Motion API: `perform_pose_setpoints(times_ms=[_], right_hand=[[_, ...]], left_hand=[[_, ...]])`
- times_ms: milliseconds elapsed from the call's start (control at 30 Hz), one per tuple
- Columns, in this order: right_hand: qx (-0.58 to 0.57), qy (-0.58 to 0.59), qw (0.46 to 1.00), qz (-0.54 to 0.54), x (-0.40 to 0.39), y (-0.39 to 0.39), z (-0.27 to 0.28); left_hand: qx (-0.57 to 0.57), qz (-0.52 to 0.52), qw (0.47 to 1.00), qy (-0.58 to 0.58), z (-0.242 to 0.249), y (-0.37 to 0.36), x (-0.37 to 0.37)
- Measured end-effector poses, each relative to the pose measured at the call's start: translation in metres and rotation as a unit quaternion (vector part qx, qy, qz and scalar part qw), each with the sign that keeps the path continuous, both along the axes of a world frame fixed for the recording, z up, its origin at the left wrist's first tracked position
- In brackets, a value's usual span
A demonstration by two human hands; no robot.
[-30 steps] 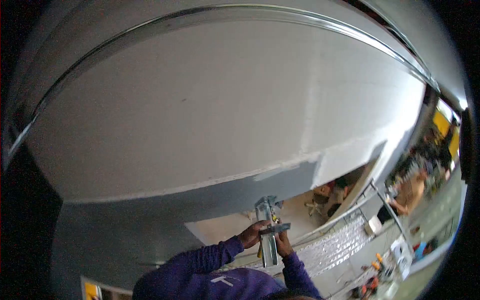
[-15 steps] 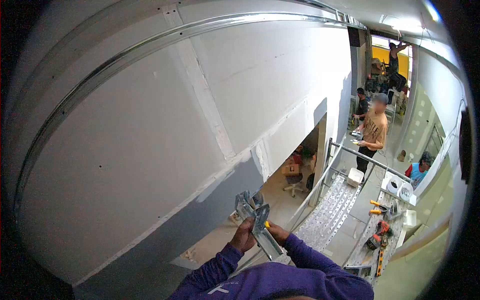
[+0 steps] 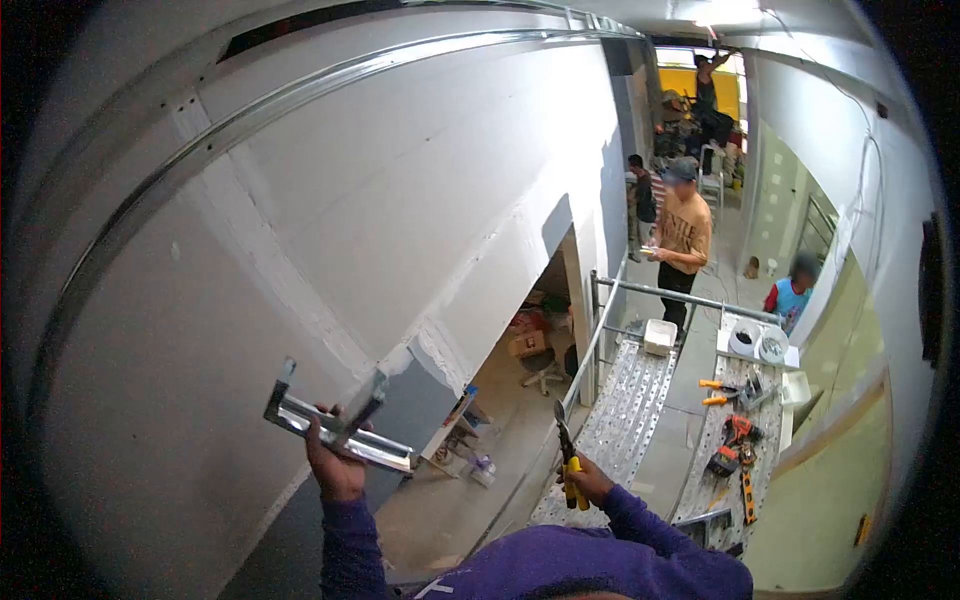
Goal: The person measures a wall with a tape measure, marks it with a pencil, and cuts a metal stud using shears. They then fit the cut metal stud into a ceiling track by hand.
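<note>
My left hand (image 3: 338, 472) is raised in front of the wall, its fingers wrapped round a metal channel (image 3: 376, 450). The shiny channel has bent ends that stick upward. Lower and to the right, my right hand (image 3: 595, 483) grips tin snips (image 3: 572, 478) by their yellow-and-black handles. The dark jaws of the snips point up, well apart from the channel. Part of the left fingers is hidden behind the metal.
Perforated scaffold planks (image 3: 622, 405) run ahead beside a guard rail (image 3: 690, 295). A red cordless drill (image 3: 741, 431), yellow-handled tools (image 3: 716, 392) and a white tub (image 3: 660, 336) lie on them. Several people work beyond, one in a tan shirt (image 3: 686, 230). A metal track (image 3: 330, 80) runs along the wall.
My hands have moved apart: the left carries the channel left and outward, while the right draws the snips away to the right. The view has turned rightward.
</note>
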State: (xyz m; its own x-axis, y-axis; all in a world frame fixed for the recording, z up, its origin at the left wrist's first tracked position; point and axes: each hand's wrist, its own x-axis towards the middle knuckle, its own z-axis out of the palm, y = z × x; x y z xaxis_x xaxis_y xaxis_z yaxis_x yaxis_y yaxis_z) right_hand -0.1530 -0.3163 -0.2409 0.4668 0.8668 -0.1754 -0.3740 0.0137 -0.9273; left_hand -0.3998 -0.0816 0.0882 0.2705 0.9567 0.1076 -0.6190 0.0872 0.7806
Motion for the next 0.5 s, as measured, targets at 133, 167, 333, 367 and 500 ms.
perform_pose_setpoints(times_ms=[133, 167, 333, 367, 500], right_hand=[[0.001, -0.044, 0.997, 0.061, 0.006, -0.005, 0.0], [0.015, -0.009, 0.998, 0.056, 0.004, -0.001, 0.007], [-0.014, 0.053, 0.994, 0.09, -0.003, 0.033, 0.043], [-0.011, -0.011, 0.991, 0.133, 0.005, 0.046, 0.035], [0.057, -0.028, 0.985, 0.157, 0.033, 0.076, -0.003]], left_hand=[[0.011, -0.061, 0.993, -0.1, 0.027, -0.003, 0.01], [0.024, -0.109, 0.988, -0.11, 0.026, 0.003, 0.012], [0.036, -0.159, 0.984, -0.072, -0.033, 0.035, -0.012], [0.051, -0.128, 0.988, -0.069, -0.022, 0.02, -0.018], [0.111, -0.084, 0.988, -0.065, -0.014, -0.002, -0.031]])
